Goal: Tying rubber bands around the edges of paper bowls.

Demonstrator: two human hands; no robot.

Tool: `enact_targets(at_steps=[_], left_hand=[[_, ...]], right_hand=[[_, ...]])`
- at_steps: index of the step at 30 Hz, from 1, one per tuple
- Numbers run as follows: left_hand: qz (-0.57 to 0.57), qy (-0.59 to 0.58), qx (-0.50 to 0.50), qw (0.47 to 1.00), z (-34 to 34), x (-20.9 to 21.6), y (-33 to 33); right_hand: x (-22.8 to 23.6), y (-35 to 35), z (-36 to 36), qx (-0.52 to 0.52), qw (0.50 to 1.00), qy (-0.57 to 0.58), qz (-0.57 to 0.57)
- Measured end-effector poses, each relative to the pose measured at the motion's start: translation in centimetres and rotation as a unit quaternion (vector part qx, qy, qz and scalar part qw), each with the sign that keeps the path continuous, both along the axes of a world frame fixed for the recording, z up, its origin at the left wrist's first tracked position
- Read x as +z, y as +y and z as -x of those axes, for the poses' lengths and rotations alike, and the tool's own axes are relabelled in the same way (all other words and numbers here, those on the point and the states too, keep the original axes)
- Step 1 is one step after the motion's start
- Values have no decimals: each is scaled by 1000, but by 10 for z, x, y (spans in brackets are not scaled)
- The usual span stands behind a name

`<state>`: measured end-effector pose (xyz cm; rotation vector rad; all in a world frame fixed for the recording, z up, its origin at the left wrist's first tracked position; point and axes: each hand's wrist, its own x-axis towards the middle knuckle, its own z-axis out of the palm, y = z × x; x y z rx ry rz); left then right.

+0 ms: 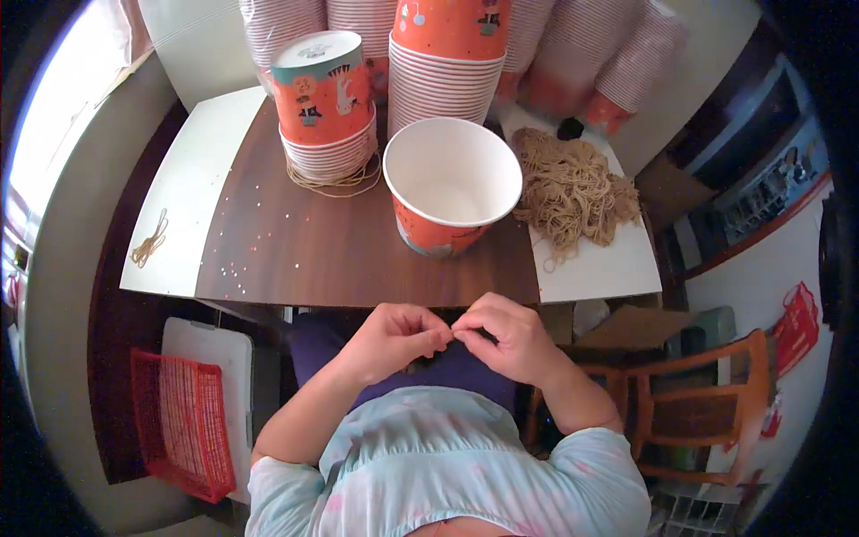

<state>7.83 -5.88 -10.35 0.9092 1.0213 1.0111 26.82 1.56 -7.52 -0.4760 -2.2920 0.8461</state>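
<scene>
My left hand [401, 340] and my right hand [510, 335] meet above my lap, just off the table's front edge. Thumb and forefinger of each are pinched, their tips almost touching. Whatever lies between the fingertips is too small to make out. Beyond them an orange paper bucket [440, 234] with a white inside stands upright on the table, its inside showing no contents. To its right is a tangled heap of tan string [573, 192]. A stack of upside-down orange paper buckets [324, 107] stands at the left, with loops of thin cord [335, 190] round its base.
The brown table [340, 259] has white side panels and small scattered specks. On the left panel lies a small cord bundle [150, 242]. Tall bucket stacks [446, 85] line the back. A red basket [183, 425] is at lower left; a wooden chair [693, 407] stands at right.
</scene>
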Motion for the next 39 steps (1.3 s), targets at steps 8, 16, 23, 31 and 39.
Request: enact_targets(at_steps=[8, 16, 23, 31, 39], left_hand=[[-195, 209, 100, 953, -16, 15, -8], [-450, 415, 156, 775, -19, 49, 18], [-405, 569, 177, 694, -20, 55, 75], [-428, 454, 46, 780, 56, 73, 72], [-453, 425, 91, 778, 78, 56, 85]], right_hand=[[2, 3, -4, 30, 998, -28, -38], [23, 22, -14, 3, 999, 7, 33], [58, 61, -35, -83, 990, 70, 85], [105, 85, -37, -28, 994, -64, 82], [129, 104, 45, 154, 973, -173, 1]])
